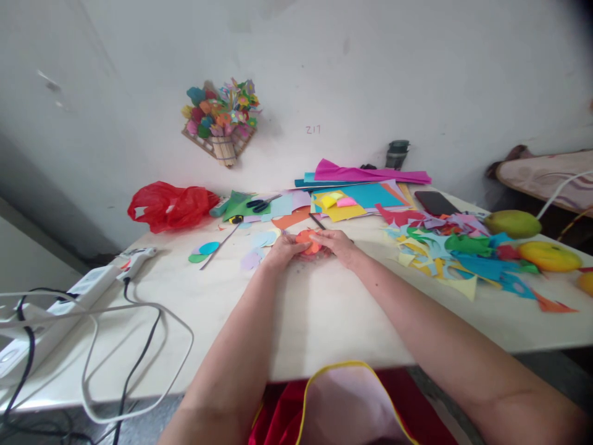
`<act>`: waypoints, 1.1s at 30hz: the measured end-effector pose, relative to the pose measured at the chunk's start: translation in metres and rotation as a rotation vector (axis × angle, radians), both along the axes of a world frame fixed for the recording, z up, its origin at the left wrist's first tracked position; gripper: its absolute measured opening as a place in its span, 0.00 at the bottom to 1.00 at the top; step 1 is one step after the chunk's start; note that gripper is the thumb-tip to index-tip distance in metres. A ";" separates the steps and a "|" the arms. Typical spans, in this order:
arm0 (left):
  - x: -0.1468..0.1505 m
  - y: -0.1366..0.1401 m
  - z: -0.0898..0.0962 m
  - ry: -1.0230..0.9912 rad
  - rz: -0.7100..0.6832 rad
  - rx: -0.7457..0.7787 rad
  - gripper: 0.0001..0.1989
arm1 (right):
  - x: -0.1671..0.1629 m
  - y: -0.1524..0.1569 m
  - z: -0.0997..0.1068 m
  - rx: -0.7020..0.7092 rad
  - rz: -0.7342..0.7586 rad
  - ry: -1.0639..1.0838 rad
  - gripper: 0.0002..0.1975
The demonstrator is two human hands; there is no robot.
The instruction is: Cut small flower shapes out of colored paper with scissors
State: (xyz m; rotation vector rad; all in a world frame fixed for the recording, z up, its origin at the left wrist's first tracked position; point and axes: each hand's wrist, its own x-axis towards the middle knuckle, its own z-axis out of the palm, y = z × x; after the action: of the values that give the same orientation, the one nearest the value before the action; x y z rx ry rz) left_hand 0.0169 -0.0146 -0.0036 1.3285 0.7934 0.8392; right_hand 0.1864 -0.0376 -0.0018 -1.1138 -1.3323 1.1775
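Note:
Both my hands are together over the middle of the table, closed on an orange paper piece (pixel 306 237) with a rounded outline. My left hand (pixel 283 251) grips its left side, with the thumb lying across the front. From the right, my right hand (pixel 339 245) pinches the opposite edge between thumb and fingers. Under the paper shows the edge of something clear and reddish, too blurred to name. Pale blue and lilac paper circles (pixel 252 258) lie just left of my left hand. A dark, thin stick (pixel 317 220) rests beyond my right hand.
Paper scraps (pixel 435 250) are heaped at right, beside a phone (pixel 435 203) and yellow-green fruit (pixel 512 224). Scissors (pixel 260 204), coloured sheets (pixel 377 196) and a red plastic bag (pixel 169 207) line the back. A power strip (pixel 86 281) with loose cables lies left.

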 end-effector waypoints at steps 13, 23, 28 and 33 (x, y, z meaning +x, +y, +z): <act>0.004 -0.005 0.004 -0.001 0.016 -0.025 0.19 | -0.003 0.004 -0.009 0.056 -0.110 -0.055 0.15; 0.005 -0.008 0.007 -0.063 0.062 -0.014 0.21 | -0.007 -0.004 0.001 0.051 -0.129 0.092 0.16; 0.005 -0.007 0.005 -0.090 0.075 -0.078 0.20 | -0.007 -0.006 0.004 0.062 -0.122 0.099 0.16; 0.008 -0.007 0.005 -0.125 0.074 -0.023 0.19 | -0.009 -0.004 0.001 0.068 -0.128 0.103 0.18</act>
State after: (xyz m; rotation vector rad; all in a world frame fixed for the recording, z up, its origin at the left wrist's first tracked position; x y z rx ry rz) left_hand 0.0246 -0.0219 0.0018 1.2197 0.7551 0.9595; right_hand 0.1772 -0.0414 -0.0004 -1.0595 -1.1958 1.0735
